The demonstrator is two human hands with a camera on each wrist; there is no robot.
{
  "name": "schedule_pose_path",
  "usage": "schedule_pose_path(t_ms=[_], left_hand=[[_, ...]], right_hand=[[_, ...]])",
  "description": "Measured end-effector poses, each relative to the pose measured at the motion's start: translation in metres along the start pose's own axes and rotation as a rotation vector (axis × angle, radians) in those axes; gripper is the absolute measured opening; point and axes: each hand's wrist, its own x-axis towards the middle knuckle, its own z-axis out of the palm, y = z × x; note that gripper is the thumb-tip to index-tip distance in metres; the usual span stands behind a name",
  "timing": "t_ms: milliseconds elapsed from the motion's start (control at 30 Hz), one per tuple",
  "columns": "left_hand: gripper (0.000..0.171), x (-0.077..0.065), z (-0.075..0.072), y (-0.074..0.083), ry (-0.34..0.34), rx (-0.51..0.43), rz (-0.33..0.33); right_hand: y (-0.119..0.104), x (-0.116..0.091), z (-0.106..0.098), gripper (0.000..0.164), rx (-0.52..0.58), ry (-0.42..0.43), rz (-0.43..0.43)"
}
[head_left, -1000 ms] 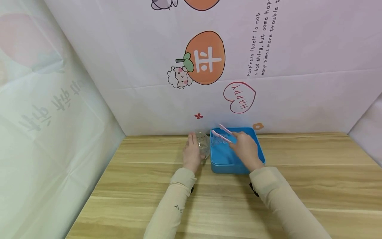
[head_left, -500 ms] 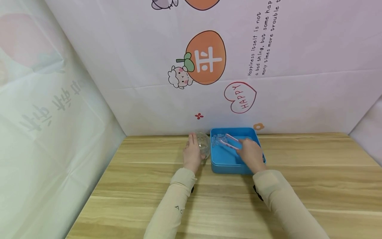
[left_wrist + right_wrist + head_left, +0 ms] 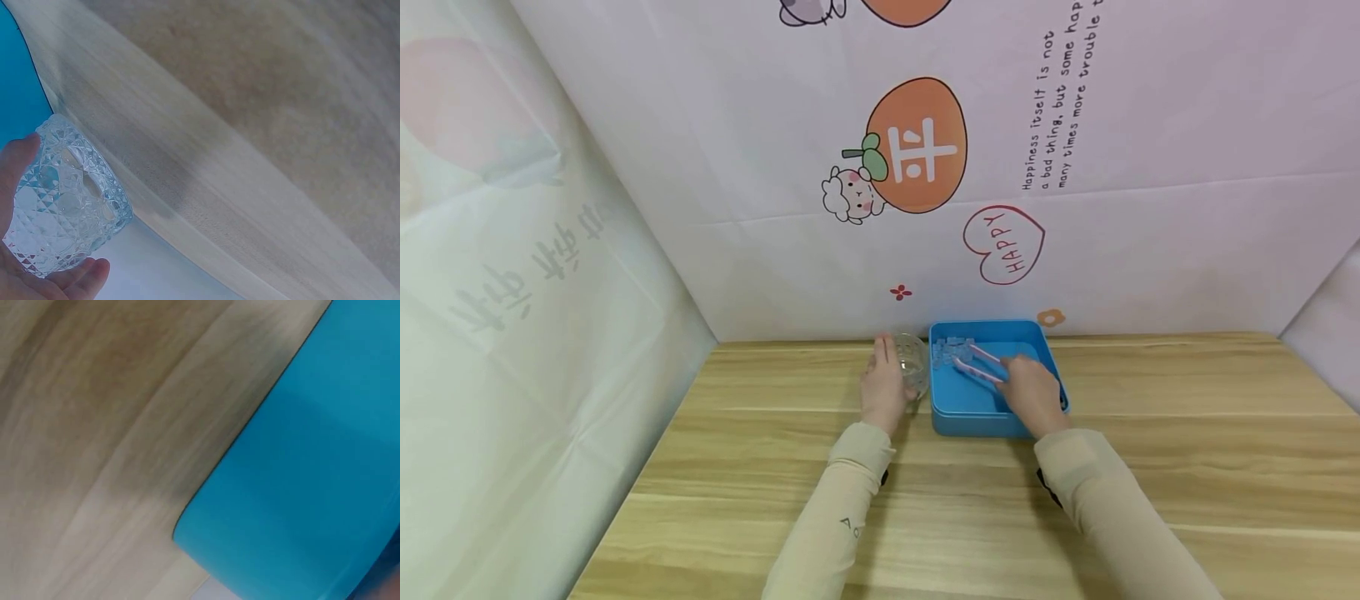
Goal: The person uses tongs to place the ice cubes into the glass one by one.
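My left hand (image 3: pixel 882 385) grips a clear glass cup (image 3: pixel 913 360) with a diamond-cut pattern. In the left wrist view, thumb and fingers lie on opposite sides of the glass cup (image 3: pixel 69 197). My right hand (image 3: pixel 1033 392) holds pink tongs (image 3: pixel 981 371), arms spread, tips down in a blue box (image 3: pixel 973 398). The tips are at a cluster of small clear cubes (image 3: pixel 951 350) in the box's far left corner. Whether a cube sits between them I cannot tell. The right wrist view shows mostly the outer wall of the blue box (image 3: pixel 294 475).
A wooden table (image 3: pixel 760 467) carries everything. The cup stands close beside the box's left wall. A printed white curtain (image 3: pixel 775 275) rises right behind both, and another white sheet (image 3: pixel 550 375) hangs at the left.
The tongs have come down and slightly right, from above the box's far left rim to the cubes inside. My left hand and the cup have stayed put.
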Motion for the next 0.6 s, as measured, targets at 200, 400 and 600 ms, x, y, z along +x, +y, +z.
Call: schedule_pose_path(t_ms=[200,400,600], left_hand=[[0.104,0.0006,0.0004,0.0002,0.003,-0.01,-0.001],[0.104,0.0006,-0.0005,0.0002,-0.008,-0.016,-0.005],[0.105,0.0003,-0.0011,-0.0002,-0.008,0.005,0.001]], right_hand=[[0.001,-0.0003,0.0018,0.044,0.021,-0.03,0.001],[-0.0002,-0.0002,0.0024,0.039,0.023,-0.037,-0.008],[-0.0009,0.0,0.0033,0.035,0.031,-0.033,-0.011]])
